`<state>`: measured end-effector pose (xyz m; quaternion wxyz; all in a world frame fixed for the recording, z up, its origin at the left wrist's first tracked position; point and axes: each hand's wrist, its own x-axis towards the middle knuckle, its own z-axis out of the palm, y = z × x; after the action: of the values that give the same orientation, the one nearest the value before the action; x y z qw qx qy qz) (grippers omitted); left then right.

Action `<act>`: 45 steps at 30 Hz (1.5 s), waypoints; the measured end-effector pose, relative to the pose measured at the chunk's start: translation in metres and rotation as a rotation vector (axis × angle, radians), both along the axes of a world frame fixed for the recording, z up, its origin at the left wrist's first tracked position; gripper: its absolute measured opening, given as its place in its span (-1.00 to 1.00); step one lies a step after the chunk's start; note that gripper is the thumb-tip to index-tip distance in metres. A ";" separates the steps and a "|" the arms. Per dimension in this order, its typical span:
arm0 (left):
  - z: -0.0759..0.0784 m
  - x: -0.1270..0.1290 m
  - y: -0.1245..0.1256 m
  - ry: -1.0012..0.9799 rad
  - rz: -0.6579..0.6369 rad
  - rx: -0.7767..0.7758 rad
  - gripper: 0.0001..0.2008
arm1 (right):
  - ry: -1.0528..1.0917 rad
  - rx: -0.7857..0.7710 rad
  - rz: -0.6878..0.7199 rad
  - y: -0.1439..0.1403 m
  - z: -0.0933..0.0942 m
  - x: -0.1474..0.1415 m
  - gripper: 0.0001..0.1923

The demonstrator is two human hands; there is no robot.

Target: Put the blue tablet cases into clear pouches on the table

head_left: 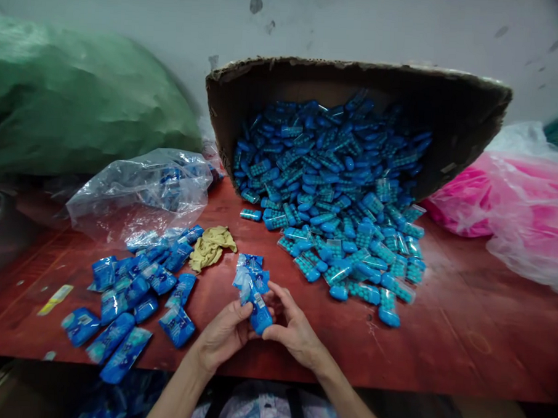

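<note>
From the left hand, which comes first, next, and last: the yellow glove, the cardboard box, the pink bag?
Measured from the left hand:
1. Yellow glove, just beyond it on the table.
2. Cardboard box, tipped at the back.
3. Pink bag, far right.

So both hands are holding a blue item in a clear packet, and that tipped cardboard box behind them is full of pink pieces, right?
Not quite. The head view shows the tipped cardboard box spilling blue pieces, not pink. The left hand and right hand do hold a blue item in a clear packet.

Bare table (462, 340) right of hands; spilled containers (352, 237) block ahead.
</note>
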<state>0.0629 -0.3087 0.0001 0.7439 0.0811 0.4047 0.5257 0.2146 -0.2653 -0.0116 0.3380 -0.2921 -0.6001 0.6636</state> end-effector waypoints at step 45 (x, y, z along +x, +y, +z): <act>-0.002 0.023 -0.018 0.457 0.171 -0.106 -0.68 | -0.058 -0.098 -0.277 -0.014 -0.010 -0.018 -0.71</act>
<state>0.0859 -0.3271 -0.0020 0.5892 0.1243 0.5947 0.5327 0.1969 -0.2789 -0.0212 0.3943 -0.4073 -0.5304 0.6303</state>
